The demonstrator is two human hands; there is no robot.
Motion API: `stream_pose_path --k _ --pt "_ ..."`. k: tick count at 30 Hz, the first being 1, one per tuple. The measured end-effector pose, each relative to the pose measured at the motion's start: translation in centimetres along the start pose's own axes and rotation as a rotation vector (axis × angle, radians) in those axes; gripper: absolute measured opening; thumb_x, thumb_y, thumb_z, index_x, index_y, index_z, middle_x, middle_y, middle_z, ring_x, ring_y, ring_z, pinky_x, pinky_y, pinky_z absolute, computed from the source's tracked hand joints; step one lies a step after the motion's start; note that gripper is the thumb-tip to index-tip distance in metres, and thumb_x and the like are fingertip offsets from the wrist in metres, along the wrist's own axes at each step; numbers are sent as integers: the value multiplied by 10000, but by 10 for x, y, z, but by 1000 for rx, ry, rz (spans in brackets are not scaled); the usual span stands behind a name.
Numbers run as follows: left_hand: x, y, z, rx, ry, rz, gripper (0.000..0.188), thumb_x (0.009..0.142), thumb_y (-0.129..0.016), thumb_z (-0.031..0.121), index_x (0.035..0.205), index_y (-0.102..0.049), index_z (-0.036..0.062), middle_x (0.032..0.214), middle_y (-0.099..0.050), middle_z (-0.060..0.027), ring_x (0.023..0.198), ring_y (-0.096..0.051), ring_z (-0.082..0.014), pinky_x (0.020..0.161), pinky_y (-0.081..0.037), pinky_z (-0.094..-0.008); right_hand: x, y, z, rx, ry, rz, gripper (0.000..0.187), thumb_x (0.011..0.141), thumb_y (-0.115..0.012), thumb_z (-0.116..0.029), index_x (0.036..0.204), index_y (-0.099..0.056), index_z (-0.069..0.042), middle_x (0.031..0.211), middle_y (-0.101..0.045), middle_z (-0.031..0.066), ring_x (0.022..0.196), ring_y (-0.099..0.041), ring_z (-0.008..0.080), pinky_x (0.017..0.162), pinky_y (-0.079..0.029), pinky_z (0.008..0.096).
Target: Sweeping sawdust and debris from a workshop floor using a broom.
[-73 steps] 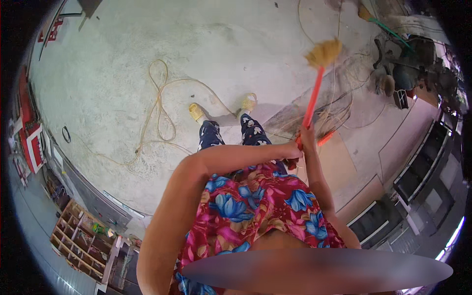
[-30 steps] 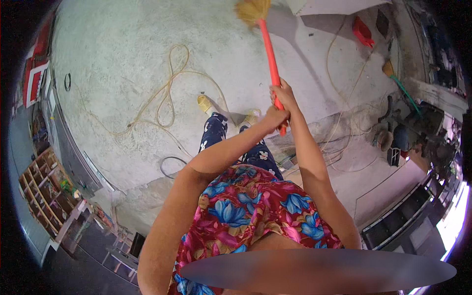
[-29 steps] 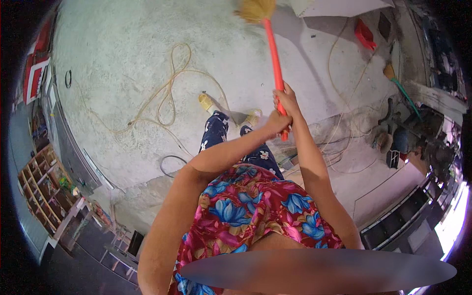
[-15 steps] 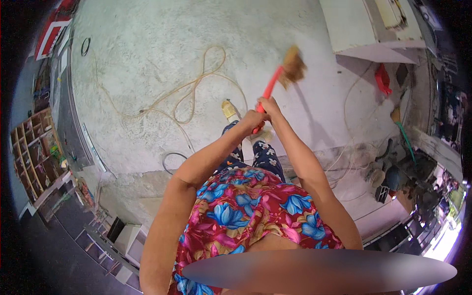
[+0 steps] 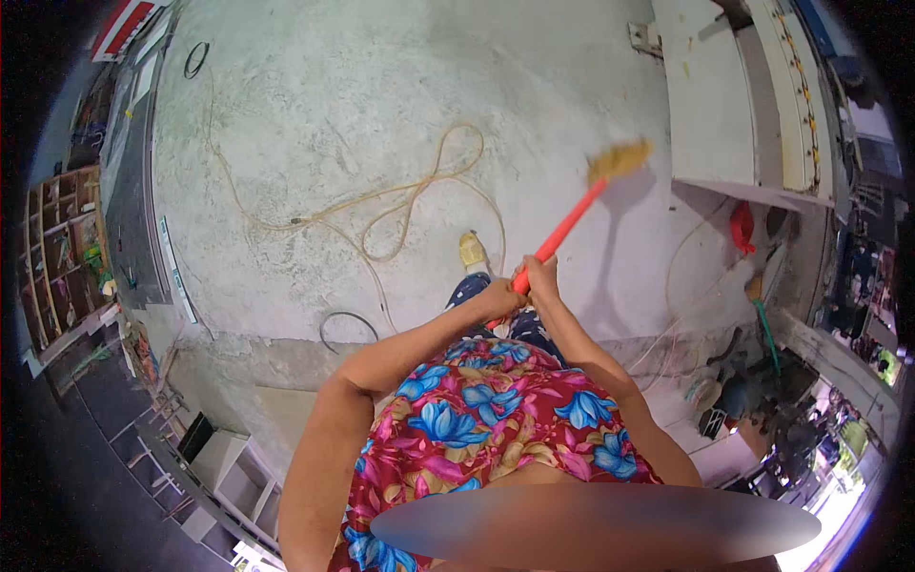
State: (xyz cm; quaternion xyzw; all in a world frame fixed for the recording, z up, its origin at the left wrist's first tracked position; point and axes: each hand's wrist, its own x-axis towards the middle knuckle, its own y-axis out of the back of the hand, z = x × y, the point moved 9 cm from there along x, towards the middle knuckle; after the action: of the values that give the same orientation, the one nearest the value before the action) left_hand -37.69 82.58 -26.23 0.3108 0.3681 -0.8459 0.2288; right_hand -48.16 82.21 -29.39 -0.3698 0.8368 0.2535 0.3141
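Note:
Both my hands grip the red handle of a broom [image 5: 570, 217], which slants away from me to the far right. My left hand [image 5: 499, 299] is wrapped round the lower end of the handle, close to my body. Just beyond it, my right hand [image 5: 540, 276] is closed round the handle too. The tan bristle head [image 5: 620, 160] is slightly blurred and appears over the pale concrete floor [image 5: 572, 76], with its shadow beside it. One yellow shoe [image 5: 472, 250] shows below my patterned trousers; the other foot is hidden behind my hands and the handle.
A yellowish hose [image 5: 405, 210] lies looped across the floor ahead. A black ring of cable [image 5: 348, 329] is left of my legs. At the far right stands a white cabinet [image 5: 715, 105], with a red dustpan-like object [image 5: 742, 227] and a green-handled brush [image 5: 765, 329] nearer me.
The broom head has swung to the right and sits lower in the picture, toward the white cabinet. Both hands have stayed on the handle. The view has shifted, showing more of the cabinet.

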Motion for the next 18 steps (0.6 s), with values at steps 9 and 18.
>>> stream_pose_path --k 9,18 --pt "36 70 -3 -222 -55 384 200 684 -569 170 640 -491 -8 500 -464 -50 384 -453 -148 346 -358 -275 74 -106 33 -87 -172 -518 87 702 -482 -50 688 -434 22 497 -448 59 381 -442 156 344 -374 268" --pt "44 25 14 -41 -204 361 272 700 -535 227 786 -472 -23 563 -516 -101 405 -508 -188 375 -432 -313 73 -33 -6 -184 165 -233 324 696 -444 -30 1009 -360 -33 628 -458 48 419 -452 124 351 -385 249"
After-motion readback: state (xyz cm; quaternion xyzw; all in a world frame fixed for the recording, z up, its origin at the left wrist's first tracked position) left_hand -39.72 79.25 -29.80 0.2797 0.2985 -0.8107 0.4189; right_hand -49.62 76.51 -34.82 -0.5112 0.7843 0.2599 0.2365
